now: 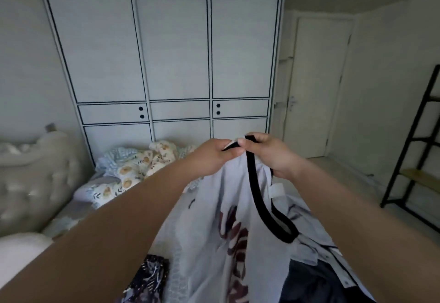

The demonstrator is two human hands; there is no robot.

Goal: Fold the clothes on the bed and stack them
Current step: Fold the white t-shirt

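A pale blue-white shirt (pixel 214 231) with a black collar band and dark red lettering hangs lifted above the bed. My left hand (pixel 214 157) pinches its top edge near the collar. My right hand (pixel 269 152) sits right beside it, gripping the black collar band, which loops down below my wrist. The two hands nearly touch. Under the shirt lie a dark patterned garment (pixel 147 276) at lower left and a dark navy garment (pixel 316 281) at lower right, with a light blue shirt (pixel 309 243) between them.
A crumpled floral and checked quilt (pixel 133 171) lies at the far end of the bed. A tufted headboard (pixel 31 183) stands on the left. White wardrobe doors (pixel 171 52) face me. A black shelf frame (pixel 414 150) stands at right, near a closed door (pixel 316 83).
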